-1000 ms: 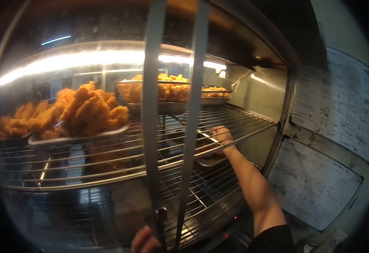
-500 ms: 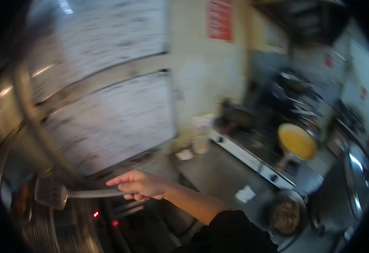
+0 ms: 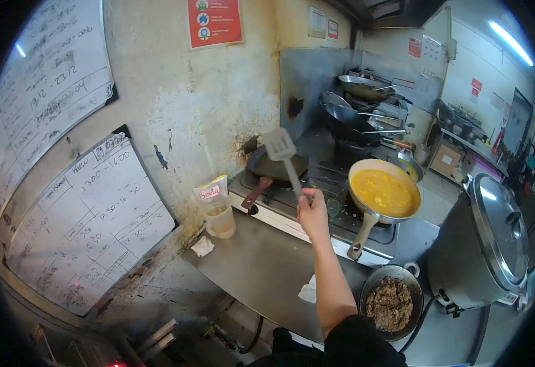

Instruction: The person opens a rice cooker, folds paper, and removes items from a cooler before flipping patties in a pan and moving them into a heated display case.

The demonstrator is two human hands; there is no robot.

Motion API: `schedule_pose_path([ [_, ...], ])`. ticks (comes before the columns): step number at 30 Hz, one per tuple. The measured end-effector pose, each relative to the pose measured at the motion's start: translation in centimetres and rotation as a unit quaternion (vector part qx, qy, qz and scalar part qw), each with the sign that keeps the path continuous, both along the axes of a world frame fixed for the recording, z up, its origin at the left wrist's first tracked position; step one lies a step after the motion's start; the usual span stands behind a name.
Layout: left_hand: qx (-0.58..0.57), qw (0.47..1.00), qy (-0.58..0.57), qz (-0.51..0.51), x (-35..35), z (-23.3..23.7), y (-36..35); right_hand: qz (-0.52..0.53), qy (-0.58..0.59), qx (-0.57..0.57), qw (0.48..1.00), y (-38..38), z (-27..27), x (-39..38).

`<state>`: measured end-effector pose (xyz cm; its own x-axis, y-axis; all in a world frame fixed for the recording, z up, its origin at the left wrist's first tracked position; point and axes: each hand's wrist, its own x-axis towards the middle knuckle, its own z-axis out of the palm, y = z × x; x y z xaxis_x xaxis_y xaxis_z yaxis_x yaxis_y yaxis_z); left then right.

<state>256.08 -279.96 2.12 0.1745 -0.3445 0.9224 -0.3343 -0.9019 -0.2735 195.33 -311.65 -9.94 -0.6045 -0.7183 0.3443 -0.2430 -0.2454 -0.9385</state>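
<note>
My right hand (image 3: 314, 215) is closed around the handle of a grey slotted spatula (image 3: 280, 147), held blade up over the gas stove (image 3: 286, 217). In this view the blade overlaps a dark frying pan (image 3: 289, 170) with a reddish-brown handle at the back left of the stove. To the right of my hand, a light-coloured pan (image 3: 366, 227) holds yellow-orange food (image 3: 381, 191) in liquid. Below it, near my forearm, a small wok (image 3: 415, 269) contains brown minced food (image 3: 390, 304). My left hand is out of sight.
A plastic jug (image 3: 221, 221) and a Sovia packet (image 3: 211, 188) stand left of the stove on the metal counter (image 3: 255, 257). A large lidded pot (image 3: 463, 257) stands at right. Stacked woks (image 3: 347, 119) sit behind. Whiteboards (image 3: 90, 223) hang at left.
My right hand has swung the spatula from the far left to above the stove. The view has turned right and become sharper.
</note>
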Motion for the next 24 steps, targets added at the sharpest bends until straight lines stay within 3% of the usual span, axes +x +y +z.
schedule_pose_path([
  [2, 0.019, 0.999, -0.011, 0.030, 0.6, 0.0, -0.6, -0.044, 0.045, -0.009, 0.998, -6.0, -4.3, -2.7],
  [4, 0.034, 0.998, -0.026, 0.050, 1.0, 0.1, -1.3, -0.078, -0.001, 0.039, 0.996, -10.7, -7.1, -4.3],
  [10, 0.079, 0.992, -0.062, 0.075, 2.0, 0.5, -3.4, -0.098, -0.024, 0.141, 0.985, -18.6, -11.6, -6.1],
  [13, 0.090, 0.990, -0.078, 0.080, 2.4, 0.7, -4.2, -0.087, -0.008, 0.169, 0.982, -15.4, -7.0, -4.6],
  [16, 0.106, 0.988, -0.082, 0.083, 2.0, 0.9, -5.9, -0.061, -0.006, 0.164, 0.985, -14.2, -6.6, -4.4],
  [18, 0.157, 0.961, -0.038, 0.223, 1.1, 1.3, -7.1, -0.050, 0.010, 0.170, 0.984, -13.5, -6.6, -4.8],
  [20, 0.165, 0.954, -0.077, 0.239, 1.9, 1.1, -6.9, 0.103, -0.236, 0.067, 0.964, -12.2, -5.2, -4.6],
  [22, 0.172, 0.943, -0.117, 0.258, 2.6, 1.0, -6.8, 0.138, -0.243, 0.065, 0.958, -11.8, -5.5, -4.8],
  [24, -0.020, 0.998, -0.051, -0.006, 2.4, 0.4, -8.1, 0.089, -0.234, 0.046, 0.967, -11.6, -6.3, -4.3],
])
